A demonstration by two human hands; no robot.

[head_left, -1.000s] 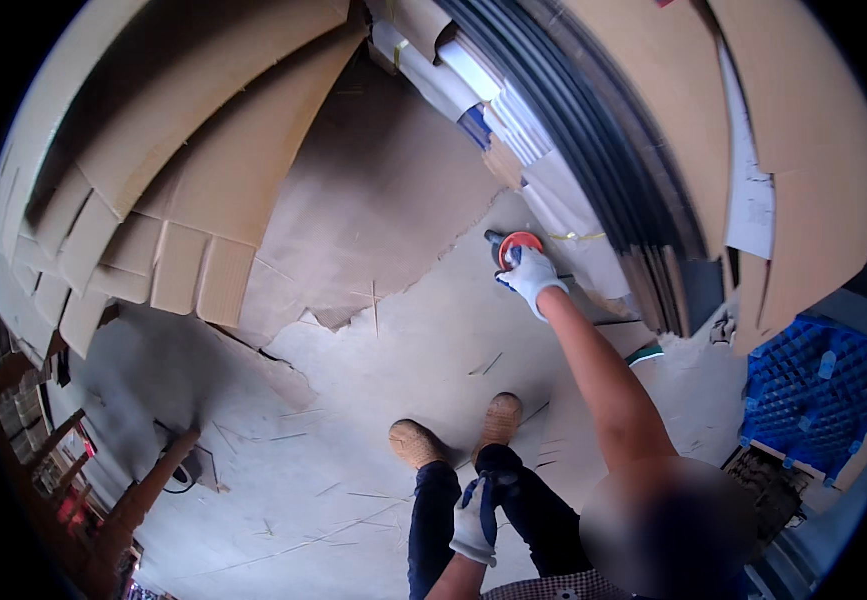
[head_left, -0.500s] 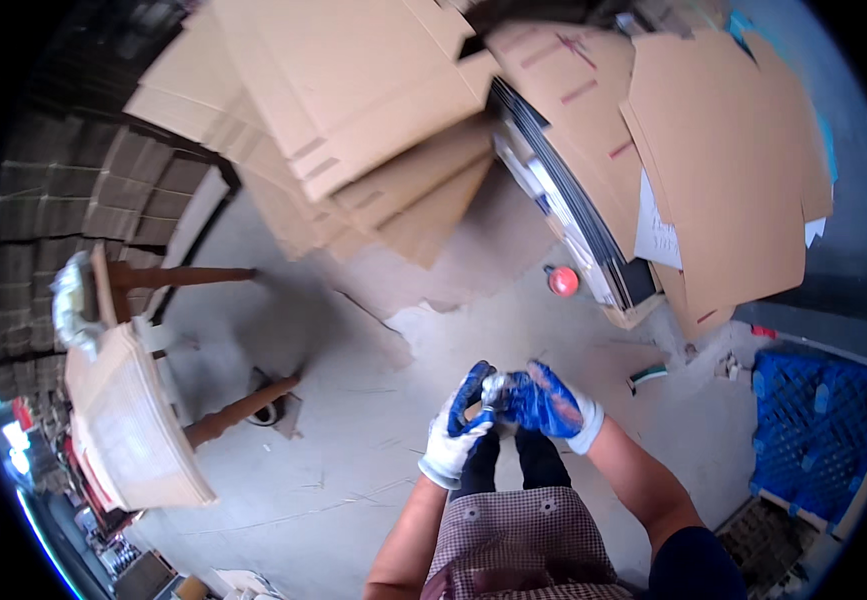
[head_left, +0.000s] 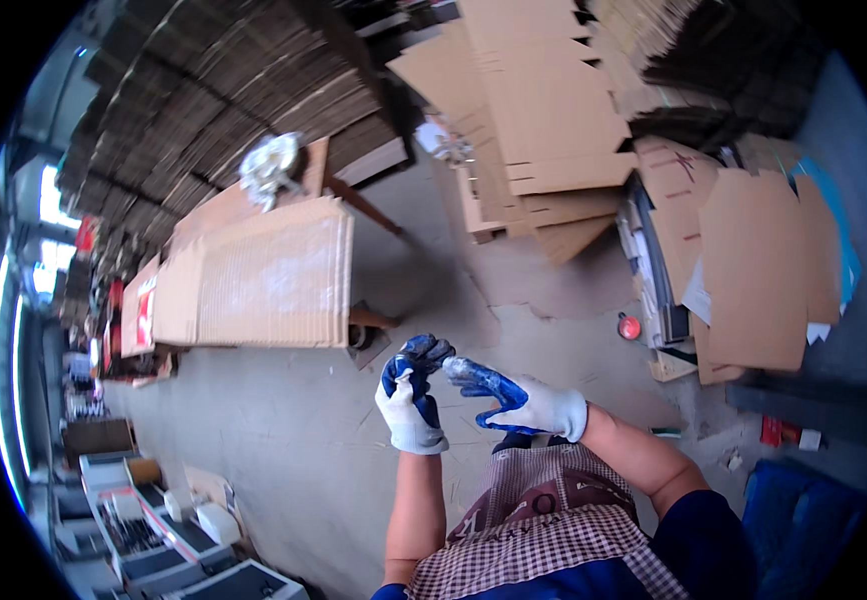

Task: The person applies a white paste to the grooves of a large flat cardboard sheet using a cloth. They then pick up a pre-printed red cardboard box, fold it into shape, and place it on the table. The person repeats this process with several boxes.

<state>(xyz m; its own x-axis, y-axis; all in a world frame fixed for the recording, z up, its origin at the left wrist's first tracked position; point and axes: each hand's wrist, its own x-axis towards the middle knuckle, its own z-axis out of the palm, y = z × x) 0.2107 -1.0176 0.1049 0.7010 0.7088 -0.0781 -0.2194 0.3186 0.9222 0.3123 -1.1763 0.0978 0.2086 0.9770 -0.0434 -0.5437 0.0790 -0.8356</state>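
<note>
Grey concrete floor fills the middle of the view, ringed by flattened cardboard sheets stacked and leaning at the top and right. A wide slab of corrugated cardboard is laid across a wooden stand at the left, with a crumpled whitish rag resting on its far end. A small red round object is seen on the floor beside the leaning sheets at the right.

Both hands are gloved in white knit with blue-coated palms and are raised close together in front of a checked apron. The left hand is curled, its fingers bent toward the palm. The right hand is stretched toward it, fingers extended, and a small pale, shiny thing is pinched at its fingertips, just beside the left hand's fingers. What that thing is cannot be told, nor whether the left hand is gripping it too.
</note>
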